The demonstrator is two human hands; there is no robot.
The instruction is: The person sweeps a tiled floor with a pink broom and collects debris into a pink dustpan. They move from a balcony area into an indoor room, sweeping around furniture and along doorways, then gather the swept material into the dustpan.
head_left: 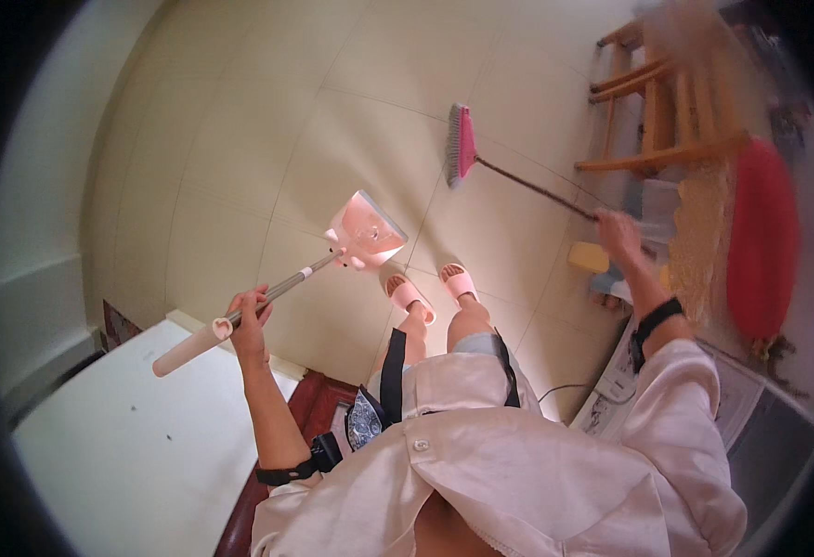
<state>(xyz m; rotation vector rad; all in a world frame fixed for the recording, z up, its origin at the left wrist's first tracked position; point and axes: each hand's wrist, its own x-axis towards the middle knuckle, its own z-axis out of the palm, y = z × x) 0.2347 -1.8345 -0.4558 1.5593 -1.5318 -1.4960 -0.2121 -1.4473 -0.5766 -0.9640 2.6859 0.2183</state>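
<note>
Bringing broom [462, 147] and dustpan [368, 232] square to each other

Holding the dustpan by its grey pole in the left hand [251, 325], curled round it next to the pale pink grip. Holding the broom near the end of its dark handle in the right hand [622, 239], likewise curled round. Spaced well apart over the tiled floor [240, 176]: dustpan just ahead of the pink slippers [405, 295], broom farther out and to the right, bristles toward the left. Cannot tell if resting the dustpan on the tiles or holding it just above.

To sweep well, best set the front lip flat on the floor first, leaving no gap for dust. Turn that lip squarely toward the bristles. Draw the broom in with short, low strokes, probably better with a light wrist than a flick. Brace the dustpan against each push. Mind the slippers so close by, and steer clear of the wooden furniture [657, 121] on the right. Cannot make out any sweepings on the tiles; best look closely along the joints.
</note>
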